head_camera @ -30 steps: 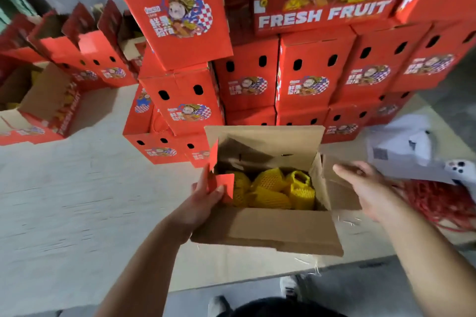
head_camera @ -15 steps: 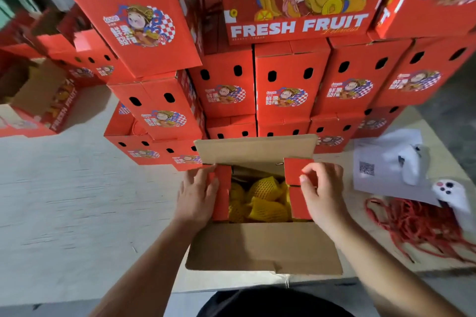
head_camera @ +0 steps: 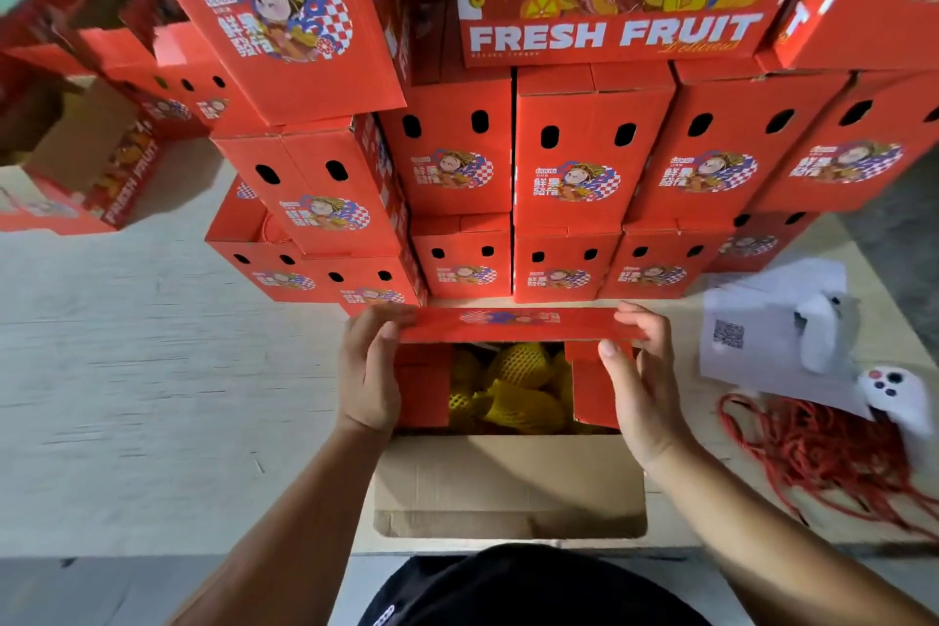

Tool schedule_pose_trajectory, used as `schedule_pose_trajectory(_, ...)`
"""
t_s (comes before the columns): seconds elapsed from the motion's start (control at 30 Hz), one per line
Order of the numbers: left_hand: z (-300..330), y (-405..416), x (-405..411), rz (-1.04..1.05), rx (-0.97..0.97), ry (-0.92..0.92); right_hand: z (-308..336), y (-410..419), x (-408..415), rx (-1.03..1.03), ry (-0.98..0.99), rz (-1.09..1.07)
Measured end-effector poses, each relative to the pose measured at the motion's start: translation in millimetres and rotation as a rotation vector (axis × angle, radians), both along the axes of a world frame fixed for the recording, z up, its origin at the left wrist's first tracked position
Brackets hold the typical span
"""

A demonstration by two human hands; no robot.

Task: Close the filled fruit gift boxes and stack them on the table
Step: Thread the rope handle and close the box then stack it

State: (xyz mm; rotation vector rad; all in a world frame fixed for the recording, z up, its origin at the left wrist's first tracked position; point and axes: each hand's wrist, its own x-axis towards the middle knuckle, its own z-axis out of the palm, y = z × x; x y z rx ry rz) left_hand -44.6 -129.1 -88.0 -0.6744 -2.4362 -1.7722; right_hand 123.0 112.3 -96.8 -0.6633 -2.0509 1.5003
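Note:
An open red gift box (head_camera: pixel 508 478) sits at the table's near edge, its brown near flap hanging toward me. Yellow net-wrapped fruit (head_camera: pixel 513 381) shows inside. Both short side flaps are folded inward. The long far flap (head_camera: pixel 508 323) tilts over the opening, red side up. My left hand (head_camera: pixel 368 371) grips that flap's left end, fingers over the top and thumb below. My right hand (head_camera: pixel 637 381) holds its right end the same way.
A tall stack of closed red boxes (head_camera: pixel 564 168) stands right behind the open one. More open boxes (head_camera: pixel 86 168) are at the far left. White papers (head_camera: pixel 762 336), white controllers (head_camera: pixel 894 397) and red cord (head_camera: pixel 823 463) lie on the right. The pale table (head_camera: pixel 152 371) spreads left.
Both side flaps were folded in, then my hands moved to the far flap and pulled it forward over the fruit. The camera tilted closer to the box.

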Motion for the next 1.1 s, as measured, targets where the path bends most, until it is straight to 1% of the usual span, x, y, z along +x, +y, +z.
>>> schedule_pose_trajectory(0.07,1.5,3.6,1.8,-0.012,-0.076,0.017,-1.2,0.5,1.4,0.067,-0.009,-0.002)
schedule_pose_trajectory(0.13,1.8,6.6,-0.3,0.019,-0.225,0.063,-2.9,1.7,-0.9,0.153,-0.047,-0.006)
schedule_pose_trajectory(0.2,4.0,6.5,-3.0,0.018,-0.334,0.107,-2.6,6.8,-5.7,0.283,-0.117,0.007)
schedule_pose_trajectory(0.27,4.6,4.8,-2.6,-0.018,-0.483,0.257,-0.7,18.6,-10.3,0.455,-0.203,0.077)
schedule_pose_trajectory(0.33,3.9,6.8,-1.5,-0.093,-0.719,0.398,5.5,30.0,-16.1,0.593,-0.305,0.201)
schedule_pose_trajectory(0.37,4.2,8.4,-2.0,-0.133,-0.825,0.407,7.9,33.3,-18.7,0.634,-0.357,0.259)
schedule_pose_trajectory(0.4,5.1,10.9,-4.0,-0.159,-0.887,0.401,10.1,35.6,-21.1,0.687,-0.386,0.296)
schedule_pose_trajectory(0.43,6.6,13.3,-6.9,-0.167,-0.908,0.404,12.0,36.7,-23.4,0.765,-0.382,0.308)
schedule_pose_trajectory(0.5,11.5,18.2,-15.3,-0.148,-0.904,0.465,15.5,37.9,-26.0,0.899,-0.329,0.283)
schedule_pose_trajectory(0.57,14.3,22.2,-21.4,-0.158,-0.942,0.516,15.0,37.5,-25.3,0.95,-0.313,0.253)
schedule_pose_trajectory(0.67,9.7,21.4,-17.8,-0.207,-1.107,0.523,7.7,29.2,-23.3,1.026,-0.432,0.278)
schedule_pose_trajectory(0.8,-3.6,17.5,-6.0,-0.206,-1.111,0.467,7.0,24.4,-22.8,1.139,-0.651,0.34)
schedule_pose_trajectory(0.9,-4.2,20.5,-5.6,-0.206,-1.08,0.416,6.4,25.5,-28.5,1.085,-0.811,0.42)
schedule_pose_trajectory(0.97,-0.6,18.3,-9.5,-0.239,-1.034,0.384,6.6,24.6,-29.7,1.031,-0.844,0.46)
schedule_pose_trajectory(1.0,1.3,16.2,-11.9,-0.269,-0.97,0.346,7.8,24.0,-28.2,0.989,-0.807,0.459)
schedule_pose_trajectory(1.03,3.0,13.8,-14.0,-0.297,-0.869,0.267,10.1,23.3,-25.2,0.905,-0.705,0.436)
schedule_pose_trajectory(1.07,4.1,10.4,-15.0,-0.303,-0.727,0.147,9.5,22.8,-19.9,0.749,-0.526,0.384)
schedule_pose_trajectory(1.1,4.5,6.0,-14.4,-0.283,-0.566,0.005,6.9,21.9,-13.7,0.552,-0.334,0.315)
